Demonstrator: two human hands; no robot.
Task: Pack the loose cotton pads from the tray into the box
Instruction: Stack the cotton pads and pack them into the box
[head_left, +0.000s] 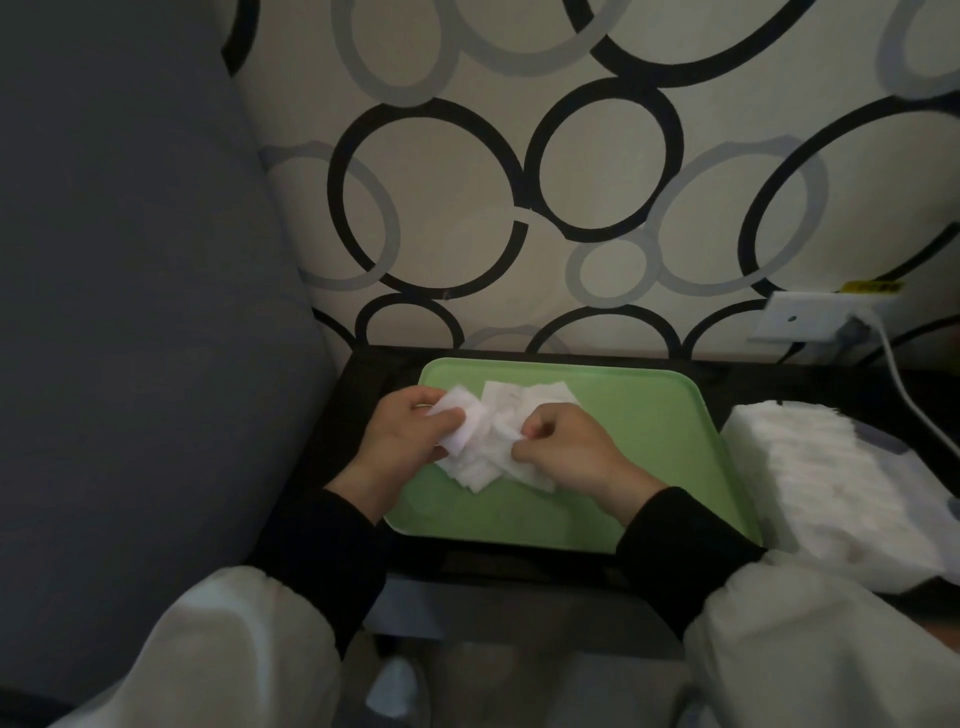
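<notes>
Head view: the tray (623, 441) lies on a dark table (363, 374) in front of the person. The loose pads (480, 462) make one untidy heap on the left rear part of the tray, and both hands are on this heap. The left hand (410, 436) sits at the heap's left side, with its fingers and thumb curled round a few pads. The right hand (566, 452) sits at the heap's right side, fingers bent, and pinches the edge of some pads between thumb and fingertips. The two hands are close together, with only pads between them.

The box (841, 483) stands on the right, just beside the right rim of the tray. It looks already full of white pads in rows. Its walls are hard to see in the dim light, so I cannot tell where exactly its opening is. Its long side runs along the tray's right rim, from the person toward the wall.

So the way for the pads goes to the right: from the heap, across the bare green part of the tray, over the right rim. I judge that the right hand is the nearer one to the box, and the left hand would have to cross over the heap and the right hand. The gathering seems to be the step in hand, and much of the heap is not yet packed.
</notes>
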